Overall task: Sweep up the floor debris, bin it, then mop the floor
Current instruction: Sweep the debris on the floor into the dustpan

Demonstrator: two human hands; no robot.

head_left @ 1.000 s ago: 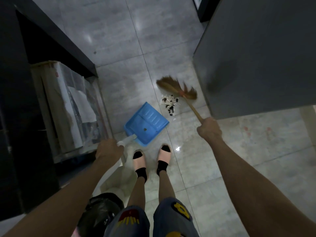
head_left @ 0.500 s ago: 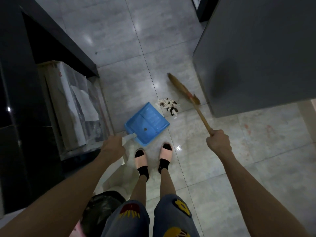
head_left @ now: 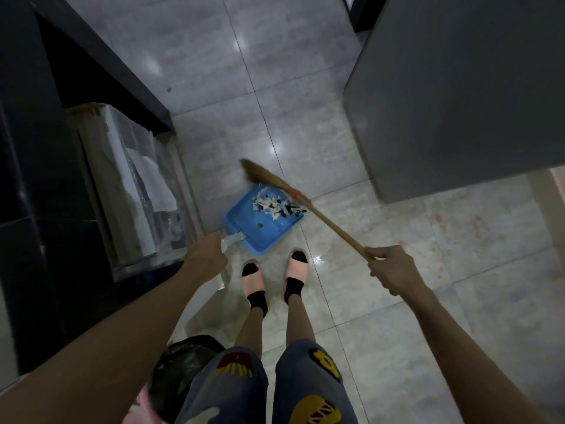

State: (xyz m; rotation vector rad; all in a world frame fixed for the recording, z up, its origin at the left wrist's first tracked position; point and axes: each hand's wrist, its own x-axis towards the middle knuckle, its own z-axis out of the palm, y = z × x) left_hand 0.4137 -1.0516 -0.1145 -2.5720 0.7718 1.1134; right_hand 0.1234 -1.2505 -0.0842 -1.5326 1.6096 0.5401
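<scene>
A blue dustpan [head_left: 253, 231] lies on the tiled floor just ahead of my feet. My left hand [head_left: 205, 255] grips its pale handle [head_left: 232, 239]. A heap of white and black debris [head_left: 275, 205] sits inside the pan near its far lip. My right hand [head_left: 389, 269] grips the wooden stick of a straw broom [head_left: 330, 223]. The broom's brown bristle head [head_left: 260, 174] lies along the pan's far edge, right behind the debris.
A bin lined with a black bag [head_left: 180, 371] stands low at my left, beside my knees. Plastic-wrapped boards [head_left: 128, 185] lean against dark furniture [head_left: 33, 179] on the left. A grey cabinet [head_left: 458, 96] fills the upper right. Pale tiles [head_left: 428, 301] stretch to the right.
The broom head swept leftwards and towards me, pushing the debris off the floor into the dustpan. My right hand dropped lower and to the right. My left hand kept the pan in place.
</scene>
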